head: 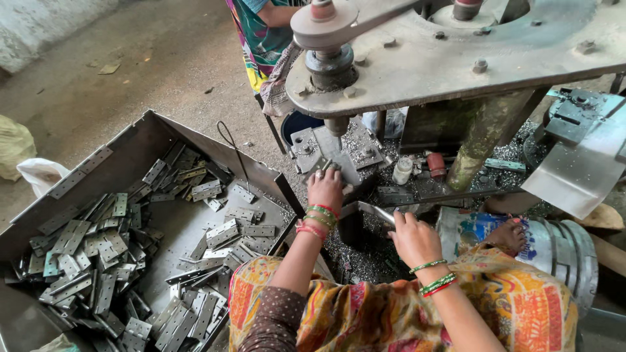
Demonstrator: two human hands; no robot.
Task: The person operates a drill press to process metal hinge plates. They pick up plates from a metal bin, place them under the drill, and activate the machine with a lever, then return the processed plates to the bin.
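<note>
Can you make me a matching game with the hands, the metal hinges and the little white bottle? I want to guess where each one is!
Things:
1. left hand
2. right hand
3. metal hinges
4. white bottle

Places:
A. piled in the big metal tray on the left
B. standing on the machine bed, beside a red cylinder
C. resting on the metal block under the press
D. fingers closed on a flat metal strip

Pairs: 1-C, 2-D, 3-A, 4-B
</note>
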